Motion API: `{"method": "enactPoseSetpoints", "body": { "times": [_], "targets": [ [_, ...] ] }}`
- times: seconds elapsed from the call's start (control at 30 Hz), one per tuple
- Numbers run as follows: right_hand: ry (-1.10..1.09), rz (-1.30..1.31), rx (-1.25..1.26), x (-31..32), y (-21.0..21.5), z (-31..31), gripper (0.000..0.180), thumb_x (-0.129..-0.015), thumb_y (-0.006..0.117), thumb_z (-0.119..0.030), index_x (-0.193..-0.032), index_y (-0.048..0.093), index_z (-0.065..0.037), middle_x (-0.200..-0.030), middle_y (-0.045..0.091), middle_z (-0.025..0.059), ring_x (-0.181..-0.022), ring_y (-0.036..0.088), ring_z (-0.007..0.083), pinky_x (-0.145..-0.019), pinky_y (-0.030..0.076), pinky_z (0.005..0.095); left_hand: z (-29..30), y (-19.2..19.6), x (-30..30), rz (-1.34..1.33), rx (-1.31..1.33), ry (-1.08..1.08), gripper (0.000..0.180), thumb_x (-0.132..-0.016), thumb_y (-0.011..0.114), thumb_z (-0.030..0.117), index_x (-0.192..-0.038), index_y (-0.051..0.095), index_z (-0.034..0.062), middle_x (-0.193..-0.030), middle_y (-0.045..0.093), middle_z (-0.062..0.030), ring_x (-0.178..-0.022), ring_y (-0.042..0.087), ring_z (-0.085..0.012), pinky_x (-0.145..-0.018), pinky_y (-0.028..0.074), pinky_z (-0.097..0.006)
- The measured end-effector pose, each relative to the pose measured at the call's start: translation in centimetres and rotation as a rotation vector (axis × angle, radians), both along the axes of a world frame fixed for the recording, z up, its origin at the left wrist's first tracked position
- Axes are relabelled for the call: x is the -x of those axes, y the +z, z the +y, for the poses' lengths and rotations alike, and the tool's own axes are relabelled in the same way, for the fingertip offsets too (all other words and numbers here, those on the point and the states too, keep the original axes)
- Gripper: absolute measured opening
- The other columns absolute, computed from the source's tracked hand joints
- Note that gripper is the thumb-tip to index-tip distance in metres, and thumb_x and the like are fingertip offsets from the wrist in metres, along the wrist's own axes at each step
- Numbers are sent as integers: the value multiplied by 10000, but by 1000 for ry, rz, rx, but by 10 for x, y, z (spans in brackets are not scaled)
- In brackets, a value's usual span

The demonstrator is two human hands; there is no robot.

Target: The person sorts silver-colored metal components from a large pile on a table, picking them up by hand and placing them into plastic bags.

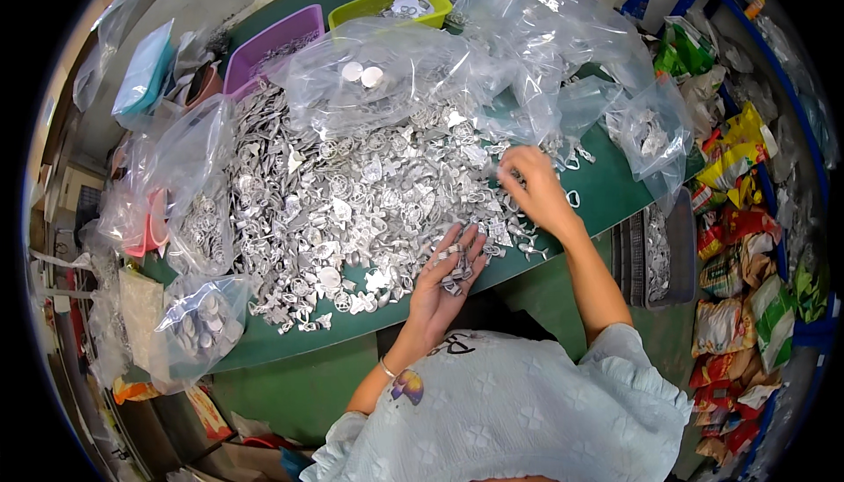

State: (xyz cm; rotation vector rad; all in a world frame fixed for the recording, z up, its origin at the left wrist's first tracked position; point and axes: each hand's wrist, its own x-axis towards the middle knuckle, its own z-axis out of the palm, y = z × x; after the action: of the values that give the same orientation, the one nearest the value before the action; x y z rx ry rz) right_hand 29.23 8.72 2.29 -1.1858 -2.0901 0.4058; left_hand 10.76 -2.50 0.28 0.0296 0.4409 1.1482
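In the head view, the upturned left hand (433, 297), fingers slightly spread, should stay level beneath its grey metal pieces (455, 273), their cluster's long axis running roughly away from the body, facing unclear, while the right hand's (536, 186) fingers curl, any pinch indistinct, at the right side of the metal pile (378, 192) on the desk (607, 185).

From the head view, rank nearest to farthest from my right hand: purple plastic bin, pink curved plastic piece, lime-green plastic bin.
1. Lime-green plastic bin, ahead-left.
2. Purple plastic bin, farther left.
3. Pink curved plastic piece, far left.
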Motion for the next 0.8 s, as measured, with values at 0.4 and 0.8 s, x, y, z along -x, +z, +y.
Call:
{"method": "enactPoseSetpoints", "body": {
  "times": [0.4,0.8],
  "targets": [
    [-93,-511,-225,3,-38,55,99,-756,577,-82,-814,564,-3,-872,549,114,-865,493,279,-767,377,377,5,-20,-9,-245,91,-60,243,-873,550,218,-1081,489,107,-1028,536,-86,-898,535,-213,-606,485,-263],
    [179,199,173,30,-1,30,173,-841,541,-114,-937,584,23,-878,597,157,-752,585,278,-672,446,336,16,-10,-8,-42,83,42,302,-869,557,214,-1149,462,149,-982,510,-78,-905,519,-190,-647,524,-268]
  ]
}}
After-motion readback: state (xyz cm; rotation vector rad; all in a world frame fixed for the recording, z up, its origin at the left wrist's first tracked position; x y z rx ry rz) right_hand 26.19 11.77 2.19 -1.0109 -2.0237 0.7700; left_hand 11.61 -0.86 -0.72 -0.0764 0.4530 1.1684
